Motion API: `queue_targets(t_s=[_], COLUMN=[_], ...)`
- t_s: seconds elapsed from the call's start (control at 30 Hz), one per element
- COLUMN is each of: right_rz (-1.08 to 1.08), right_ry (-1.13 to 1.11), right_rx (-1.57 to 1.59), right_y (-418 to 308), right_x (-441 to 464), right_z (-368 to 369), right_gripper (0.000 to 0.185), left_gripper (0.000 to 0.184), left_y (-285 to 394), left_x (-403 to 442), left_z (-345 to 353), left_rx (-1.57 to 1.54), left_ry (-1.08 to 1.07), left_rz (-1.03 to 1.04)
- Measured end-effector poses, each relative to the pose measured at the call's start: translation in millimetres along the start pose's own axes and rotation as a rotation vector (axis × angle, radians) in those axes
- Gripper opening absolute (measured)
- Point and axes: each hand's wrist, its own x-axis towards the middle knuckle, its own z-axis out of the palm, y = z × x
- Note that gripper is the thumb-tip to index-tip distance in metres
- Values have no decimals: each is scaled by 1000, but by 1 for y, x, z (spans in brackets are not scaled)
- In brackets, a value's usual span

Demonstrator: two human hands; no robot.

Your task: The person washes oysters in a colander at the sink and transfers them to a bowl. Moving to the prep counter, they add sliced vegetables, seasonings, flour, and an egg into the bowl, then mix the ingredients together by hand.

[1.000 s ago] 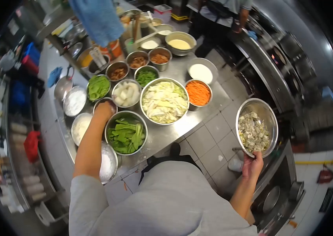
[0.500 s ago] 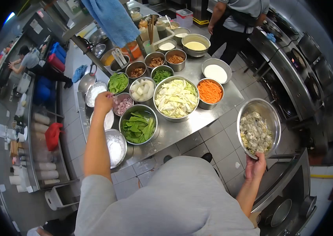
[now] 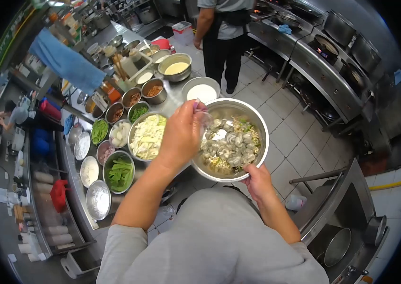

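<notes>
In front of me a steel mixing bowl (image 3: 263,124) is held by its near rim in my right hand (image 3: 258,183). Grey shucked oysters (image 3: 231,146) lie in it, over chopped, pale sprout-like vegetables (image 3: 222,165). My left hand (image 3: 181,132) is over the bowl's left edge, its fingers closed on pinkish raw pieces (image 3: 196,105), mostly hidden by the hand. Behind that forearm stands a pot of cut cabbage (image 3: 146,137), partly covered. Further left are a small pot of pinkish raw pieces (image 3: 106,151) and a pot of leafy greens (image 3: 120,174).
Bowls of white powder (image 3: 98,201), white liquid (image 3: 201,93) and yellow liquid (image 3: 177,68) stand on the steel table (image 3: 86,215). A co-worker (image 3: 226,38) stands beyond it. Stoves (image 3: 323,61) line the right, one with a flame. A blue towel (image 3: 68,59) hangs at upper left.
My left hand has moved from the pot of pinkish pieces to over the steel bowl. The bowl has come in from the right to my front. My view has turned right.
</notes>
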Motion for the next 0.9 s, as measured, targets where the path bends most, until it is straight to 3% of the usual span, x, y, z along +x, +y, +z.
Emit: queue_targets(t_s=[0.13, 0.2, 0.37, 0.53, 0.57, 0.63, 0.67, 0.73, 0.9], right_rz=[40, 19, 18, 17, 18, -21, -22, -45, 2], right_ry=[-51, -46, 38, 43, 53, 110, 82, 120, 95], right_rx=[1, 23, 77, 122, 112, 140, 125, 132, 85], right_y=[-1, -8, -22, -14, -7, -9, -8, -4, 3], right_x=[12, 16, 16, 23, 26, 27, 28, 29, 36], right_z=[-31, -36, -43, -52, -58, -45, -40, -37, -26], right_gripper=[53, 52, 48, 43, 42, 43, 43, 44, 50], left_gripper=[18, 27, 32, 35, 37, 31, 31, 29, 33], left_y=[30, 24, 47, 50, 43, 23, 14, 0, -5], left_x=[8, 18, 33, 38, 36, 33, 29, 18, 26], left_z=[58, 80, 82, 83, 89, 113, 117, 119, 85], left_rx=[-159, -8, -75, -190, -146, -32, -14, 163, 15], left_ry=[78, -15, -87, 84, 114, 25, 52, -426, -217], left_rz=[55, 473, 313, 425, 530, 667, 662, 293, 307])
